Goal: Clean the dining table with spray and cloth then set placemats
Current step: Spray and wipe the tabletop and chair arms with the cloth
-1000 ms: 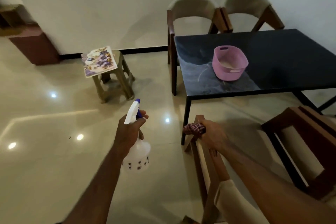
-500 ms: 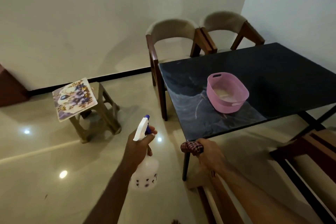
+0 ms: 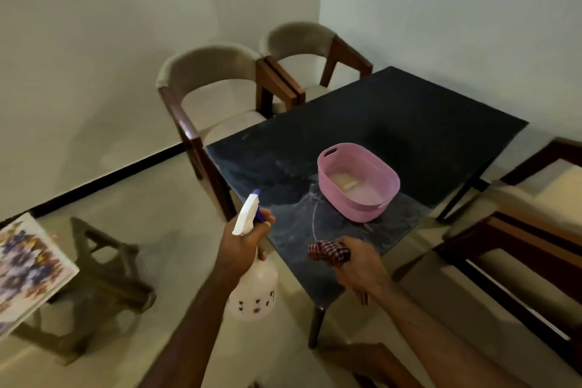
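Glossy dark stone-look table (image 3: 393, 123); pink plastic basket (image 3: 362, 205); checked cloth (image 3: 329, 251).

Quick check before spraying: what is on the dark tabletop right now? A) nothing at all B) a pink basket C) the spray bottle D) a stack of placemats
B: the pink basket stands on the dark table, while the left hand holds the spray bottle off its near edge.
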